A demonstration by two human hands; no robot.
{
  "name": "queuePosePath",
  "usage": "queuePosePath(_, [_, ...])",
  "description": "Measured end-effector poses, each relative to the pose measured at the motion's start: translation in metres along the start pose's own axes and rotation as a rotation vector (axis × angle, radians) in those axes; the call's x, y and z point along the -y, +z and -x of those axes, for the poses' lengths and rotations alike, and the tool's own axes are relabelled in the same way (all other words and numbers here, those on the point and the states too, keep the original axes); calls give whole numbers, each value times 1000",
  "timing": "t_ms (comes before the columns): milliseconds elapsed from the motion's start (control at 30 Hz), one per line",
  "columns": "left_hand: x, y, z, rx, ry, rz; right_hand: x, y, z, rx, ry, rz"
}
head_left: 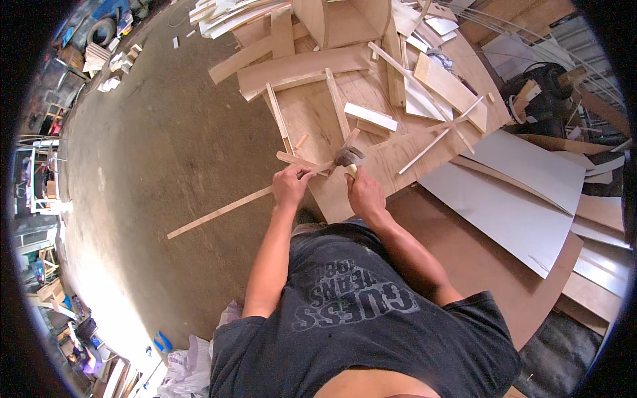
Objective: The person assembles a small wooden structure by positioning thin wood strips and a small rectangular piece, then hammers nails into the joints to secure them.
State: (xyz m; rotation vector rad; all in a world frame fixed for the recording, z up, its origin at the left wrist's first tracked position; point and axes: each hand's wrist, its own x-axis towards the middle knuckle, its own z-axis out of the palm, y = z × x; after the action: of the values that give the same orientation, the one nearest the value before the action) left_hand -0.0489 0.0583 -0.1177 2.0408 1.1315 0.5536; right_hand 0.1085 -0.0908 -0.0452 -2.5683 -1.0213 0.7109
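Observation:
My left hand (290, 184) grips a long thin wooden strip (219, 212) that runs from the floor side at the left up onto the plywood worktop (312, 119). My right hand (363, 192) is closed on the pale handle of a hammer (348, 158), whose dark metal head sits just above the strip's end, close to my left fingers. A short wood strip (297, 160) lies crosswise under the hammer head. Whether the head touches the wood is unclear.
Loose battens, offcuts and a white block (370, 117) litter the worktop. Grey and white sheet panels (524, 192) lean at the right over a brown board (478, 259). Bare concrete floor (166, 159) spreads left, with clutter along its far edge.

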Motion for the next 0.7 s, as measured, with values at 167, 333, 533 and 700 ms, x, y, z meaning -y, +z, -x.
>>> queuePosePath(167, [12, -16, -6, 26, 211, -96, 6, 7, 10, -221, -271, -20])
queuePosePath(333, [22, -20, -1, 105, 85, -119, 10, 21, 5, -90, -245, -32])
queuePosePath(533, [17, -20, 5, 110, 70, -126, 8, 22, 7, -122, -266, -52])
queuePosePath(700, [31, -18, 7, 61, 181, -174, 13, 21, 3, -37, -277, 28])
